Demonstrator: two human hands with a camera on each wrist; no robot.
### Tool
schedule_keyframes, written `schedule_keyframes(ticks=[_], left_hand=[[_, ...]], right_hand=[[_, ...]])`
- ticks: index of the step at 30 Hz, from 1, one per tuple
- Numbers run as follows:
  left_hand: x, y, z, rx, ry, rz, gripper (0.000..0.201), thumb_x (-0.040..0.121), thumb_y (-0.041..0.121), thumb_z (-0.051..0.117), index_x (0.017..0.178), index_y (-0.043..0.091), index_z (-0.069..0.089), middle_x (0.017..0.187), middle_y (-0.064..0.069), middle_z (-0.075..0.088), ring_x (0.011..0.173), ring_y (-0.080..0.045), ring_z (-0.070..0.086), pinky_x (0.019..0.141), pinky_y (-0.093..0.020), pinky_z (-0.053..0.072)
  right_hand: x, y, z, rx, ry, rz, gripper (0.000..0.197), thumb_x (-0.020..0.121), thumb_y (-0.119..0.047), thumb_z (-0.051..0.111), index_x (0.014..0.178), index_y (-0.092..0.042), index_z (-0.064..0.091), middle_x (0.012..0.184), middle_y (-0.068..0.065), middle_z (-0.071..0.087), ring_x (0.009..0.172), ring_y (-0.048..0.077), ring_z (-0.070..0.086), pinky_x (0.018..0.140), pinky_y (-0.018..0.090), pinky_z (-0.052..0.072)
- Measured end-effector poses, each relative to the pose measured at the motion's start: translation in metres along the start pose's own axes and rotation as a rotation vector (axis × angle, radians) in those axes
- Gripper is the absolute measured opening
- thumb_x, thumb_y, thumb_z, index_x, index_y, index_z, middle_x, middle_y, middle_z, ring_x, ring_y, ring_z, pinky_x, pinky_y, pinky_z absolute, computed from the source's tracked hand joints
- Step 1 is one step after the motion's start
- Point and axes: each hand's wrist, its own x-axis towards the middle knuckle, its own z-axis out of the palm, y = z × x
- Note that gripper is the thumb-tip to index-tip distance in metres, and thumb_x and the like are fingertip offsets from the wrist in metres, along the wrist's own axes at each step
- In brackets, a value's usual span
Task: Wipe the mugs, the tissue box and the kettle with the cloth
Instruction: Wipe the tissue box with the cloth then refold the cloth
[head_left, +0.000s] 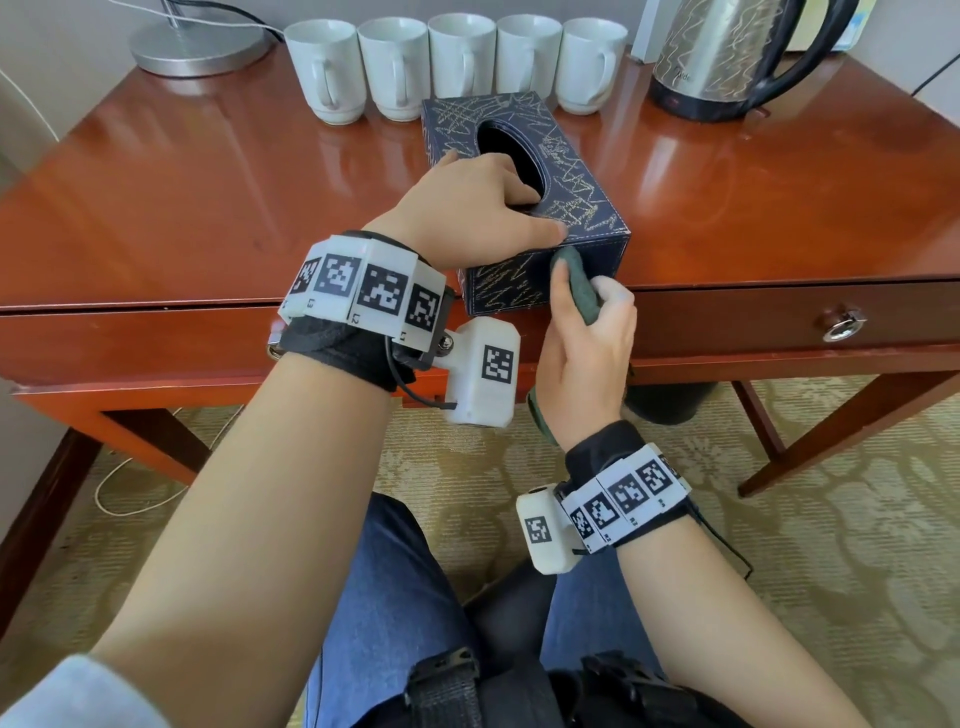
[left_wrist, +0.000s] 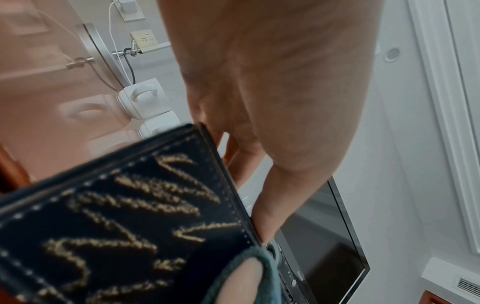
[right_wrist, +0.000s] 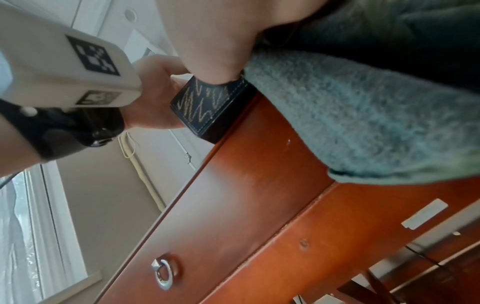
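Observation:
A dark blue tissue box (head_left: 582, 197) with gold scribbles stands at the desk's front edge. My left hand (head_left: 467, 208) holds it from above, fingers hooked into its oval opening and thumb lying along the top. My right hand (head_left: 587, 343) grips a green cloth (head_left: 579, 288) and presses it against the box's front face. The left wrist view shows the box (left_wrist: 116, 226) close up with the cloth (left_wrist: 269, 265) at its corner. In the right wrist view the cloth (right_wrist: 350, 123) fills the upper right. Several white mugs (head_left: 462, 62) line the back, and a steel kettle (head_left: 727, 57) stands at the back right.
The glossy wooden desk (head_left: 208, 197) has a drawer with a ring pull (head_left: 841, 325) below its front edge. A lamp base (head_left: 200, 49) sits at the back left. A dark bin (head_left: 670, 402) stands under the desk. My knees are below, over patterned carpet.

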Motion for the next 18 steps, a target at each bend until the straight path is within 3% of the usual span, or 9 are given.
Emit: schedule_keyframes(ticks=[3,5,7,10,13,18], left_hand=[[-0.001,0.0,0.0,-0.006,0.006,-0.003,0.054,0.092,0.055,0.054,0.119,0.011,0.067,0.13,0.002,0.054,0.118,-0.019,0.045,0.092,-0.021,0.019],[-0.001,0.0,0.0,-0.007,0.01,-0.001,0.054,0.091,0.055,0.054,0.122,0.012,0.066,0.13,0.002,0.054,0.12,-0.02,0.044,0.097,-0.023,0.02],[-0.001,0.0,0.0,-0.004,0.011,0.001,0.054,0.092,0.056,0.054,0.125,0.015,0.065,0.131,0.003,0.053,0.122,-0.021,0.044,0.104,-0.025,0.02],[-0.001,-0.001,0.0,-0.01,0.014,-0.004,0.054,0.091,0.057,0.055,0.124,0.015,0.065,0.132,0.003,0.053,0.125,-0.023,0.043,0.106,-0.027,0.021],[0.0,-0.002,0.001,-0.018,0.015,-0.009,0.054,0.09,0.058,0.055,0.124,0.016,0.066,0.132,0.003,0.053,0.127,-0.024,0.043,0.107,-0.029,0.022],[0.001,-0.003,0.001,-0.016,0.015,-0.009,0.053,0.09,0.058,0.055,0.121,0.016,0.067,0.13,0.003,0.054,0.124,-0.022,0.045,0.108,-0.029,0.022]], right_hand=[[-0.005,0.001,0.002,-0.008,-0.085,-0.053,0.057,0.085,0.0,0.039,0.137,-0.024,0.039,0.117,0.012,0.039,0.093,0.028,0.039,0.079,0.038,0.039],[-0.013,0.009,0.0,-0.035,-0.153,-0.043,0.056,0.086,-0.005,0.035,0.137,-0.028,0.039,0.118,0.008,0.035,0.094,0.029,0.041,0.078,0.04,0.041],[-0.02,0.018,-0.004,-0.021,-0.146,0.041,0.056,0.087,-0.003,0.037,0.138,-0.026,0.043,0.12,0.013,0.039,0.096,0.029,0.042,0.081,0.043,0.044],[-0.021,0.023,-0.004,0.009,-0.068,0.155,0.052,0.09,-0.004,0.037,0.139,-0.016,0.05,0.115,0.02,0.044,0.097,0.027,0.041,0.084,0.042,0.044],[-0.02,0.015,0.002,0.02,-0.058,0.145,0.05,0.09,-0.006,0.038,0.138,-0.012,0.05,0.114,0.021,0.045,0.097,0.025,0.04,0.083,0.039,0.043],[-0.029,0.014,0.003,0.015,-0.159,0.066,0.062,0.085,0.005,0.048,0.137,-0.028,0.04,0.121,0.019,0.044,0.1,0.025,0.038,0.085,0.037,0.039]])
